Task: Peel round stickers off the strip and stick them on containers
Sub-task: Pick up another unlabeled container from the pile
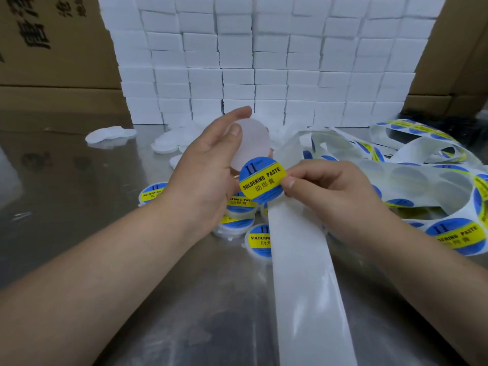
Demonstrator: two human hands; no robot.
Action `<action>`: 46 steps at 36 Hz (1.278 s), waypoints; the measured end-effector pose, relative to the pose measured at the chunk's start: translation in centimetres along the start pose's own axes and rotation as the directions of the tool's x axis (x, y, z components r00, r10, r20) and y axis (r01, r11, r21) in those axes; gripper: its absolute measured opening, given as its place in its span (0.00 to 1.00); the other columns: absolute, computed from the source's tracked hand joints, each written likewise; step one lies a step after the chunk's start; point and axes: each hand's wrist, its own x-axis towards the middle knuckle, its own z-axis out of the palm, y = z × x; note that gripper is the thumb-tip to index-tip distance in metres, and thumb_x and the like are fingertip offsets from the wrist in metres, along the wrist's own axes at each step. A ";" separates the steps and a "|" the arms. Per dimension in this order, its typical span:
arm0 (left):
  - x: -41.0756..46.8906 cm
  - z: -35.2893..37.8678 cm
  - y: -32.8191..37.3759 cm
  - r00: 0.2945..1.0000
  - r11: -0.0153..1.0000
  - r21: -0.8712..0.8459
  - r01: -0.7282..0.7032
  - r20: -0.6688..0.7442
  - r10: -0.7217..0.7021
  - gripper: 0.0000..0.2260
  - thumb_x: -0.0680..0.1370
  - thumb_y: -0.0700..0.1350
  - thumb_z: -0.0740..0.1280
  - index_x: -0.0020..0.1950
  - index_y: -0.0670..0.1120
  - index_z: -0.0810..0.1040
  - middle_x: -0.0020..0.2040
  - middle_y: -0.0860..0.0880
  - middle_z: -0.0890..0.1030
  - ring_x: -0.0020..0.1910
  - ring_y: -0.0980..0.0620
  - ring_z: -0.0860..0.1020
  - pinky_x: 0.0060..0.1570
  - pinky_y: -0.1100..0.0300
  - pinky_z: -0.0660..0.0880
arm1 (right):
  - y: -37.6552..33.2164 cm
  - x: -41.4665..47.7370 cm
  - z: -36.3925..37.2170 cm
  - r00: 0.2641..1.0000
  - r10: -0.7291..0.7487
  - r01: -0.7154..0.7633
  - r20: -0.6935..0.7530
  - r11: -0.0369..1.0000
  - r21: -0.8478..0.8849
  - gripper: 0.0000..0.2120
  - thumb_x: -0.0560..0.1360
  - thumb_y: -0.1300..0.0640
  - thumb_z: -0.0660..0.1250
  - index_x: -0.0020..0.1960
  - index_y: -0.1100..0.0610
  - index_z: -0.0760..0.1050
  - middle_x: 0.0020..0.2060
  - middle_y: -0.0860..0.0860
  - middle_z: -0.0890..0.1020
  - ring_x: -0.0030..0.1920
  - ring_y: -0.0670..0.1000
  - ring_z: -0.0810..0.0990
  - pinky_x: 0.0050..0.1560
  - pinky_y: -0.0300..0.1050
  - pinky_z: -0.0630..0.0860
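Closest in, the spent backing strip [303, 273] runs glossy and bare up the steel table [118, 260] toward the hands. The right hand [330, 191] pinches the round sticker [262, 179], blue and yellow and marked SOLDERING PASTE, by its right edge only. I'd say that keeps the sticky side clear of the fingers. Whether its lower edge is free of the liner, I cannot tell. Just above, the left hand [208, 165] grips a plain translucent container [250, 143], thumb across the face and fingers round the rim. The flat top is tilted toward the sticker, which overlaps its lower rim, ready for the label, by the look of it.

Under the hands lies a heap of labelled containers [239, 223], finished ones dropped close by. Off to the right, loops of loaded sticker strip [454, 233] lie tangled within reach. Farther out, unlabelled white containers [111, 134] wait in small piles. Behind them stands a wall of white boxes [264, 62], flanked by cardboard cartons [52, 48].
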 end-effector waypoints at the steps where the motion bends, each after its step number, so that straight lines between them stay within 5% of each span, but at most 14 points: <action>1: -0.1 0.0 0.0 1.000 1.000 -0.010 0.012 0.022 -0.012 0.12 0.80 0.42 0.55 0.51 0.53 0.78 0.56 0.41 0.79 0.45 0.44 0.81 0.42 0.48 0.80 | 0.0 0.0 0.0 1.000 -0.006 0.006 0.002 1.000 0.012 0.16 0.72 0.60 0.67 0.30 0.45 0.81 0.27 0.42 0.79 0.31 0.39 0.73 0.33 0.29 0.69; 6: 0.0 -0.1 0.0 0.994 0.997 -0.049 0.054 0.093 -0.049 0.13 0.79 0.40 0.55 0.51 0.50 0.78 0.52 0.39 0.79 0.45 0.44 0.79 0.44 0.50 0.79 | -0.1 0.0 -0.1 1.000 -0.027 0.028 -0.011 0.999 0.035 0.19 0.73 0.63 0.66 0.28 0.44 0.80 0.26 0.40 0.78 0.30 0.36 0.74 0.33 0.28 0.69; 12: -0.1 -0.2 -0.1 0.977 0.991 -0.054 0.118 0.183 -0.107 0.12 0.77 0.41 0.54 0.51 0.47 0.77 0.47 0.41 0.81 0.45 0.45 0.79 0.45 0.49 0.79 | 0.0 0.1 -0.1 0.999 -0.025 0.024 0.026 0.999 0.033 0.12 0.72 0.62 0.68 0.36 0.46 0.81 0.30 0.40 0.81 0.33 0.36 0.76 0.36 0.28 0.70; 18: -0.1 -0.2 -0.1 0.976 0.995 -0.011 0.099 0.194 -0.095 0.14 0.76 0.36 0.55 0.51 0.49 0.77 0.51 0.38 0.79 0.44 0.44 0.79 0.44 0.52 0.79 | 0.2 0.2 -0.2 0.999 0.000 -0.002 0.040 0.999 0.053 0.08 0.65 0.53 0.65 0.37 0.44 0.83 0.33 0.42 0.83 0.35 0.37 0.77 0.38 0.29 0.71; 23: -0.1 -0.2 -0.3 0.979 0.997 0.052 0.062 0.192 -0.071 0.15 0.75 0.32 0.59 0.51 0.51 0.77 0.47 0.42 0.81 0.42 0.47 0.80 0.43 0.54 0.80 | 0.2 0.1 -0.3 0.999 -0.022 0.020 0.050 0.999 0.051 0.11 0.70 0.59 0.67 0.36 0.44 0.83 0.31 0.41 0.82 0.33 0.36 0.77 0.36 0.28 0.71; 30: -0.2 -0.1 -0.5 0.982 0.994 0.108 0.015 0.187 -0.035 0.16 0.75 0.31 0.62 0.51 0.52 0.77 0.56 0.38 0.79 0.45 0.46 0.80 0.44 0.55 0.80 | 0.2 0.3 -0.2 0.999 -0.009 0.007 0.040 0.999 0.049 0.10 0.65 0.53 0.65 0.36 0.40 0.82 0.30 0.41 0.82 0.32 0.37 0.76 0.37 0.30 0.71; 41: -0.1 -0.5 -0.8 0.979 0.989 0.147 -0.013 0.203 -0.017 0.16 0.74 0.32 0.64 0.49 0.55 0.78 0.49 0.47 0.82 0.45 0.49 0.82 0.40 0.58 0.78 | -0.1 0.0 -0.2 0.998 -0.042 0.040 0.051 0.998 0.050 0.16 0.74 0.66 0.65 0.38 0.46 0.81 0.29 0.40 0.81 0.32 0.36 0.77 0.36 0.28 0.71; 46: -0.1 -0.5 -0.9 0.979 0.987 0.156 -0.022 0.205 -0.011 0.16 0.75 0.33 0.64 0.48 0.55 0.78 0.48 0.48 0.83 0.45 0.50 0.82 0.40 0.59 0.78 | -0.2 0.1 -0.1 0.998 -0.041 0.039 0.051 0.998 0.041 0.13 0.71 0.62 0.68 0.35 0.45 0.81 0.29 0.40 0.81 0.32 0.35 0.77 0.36 0.27 0.70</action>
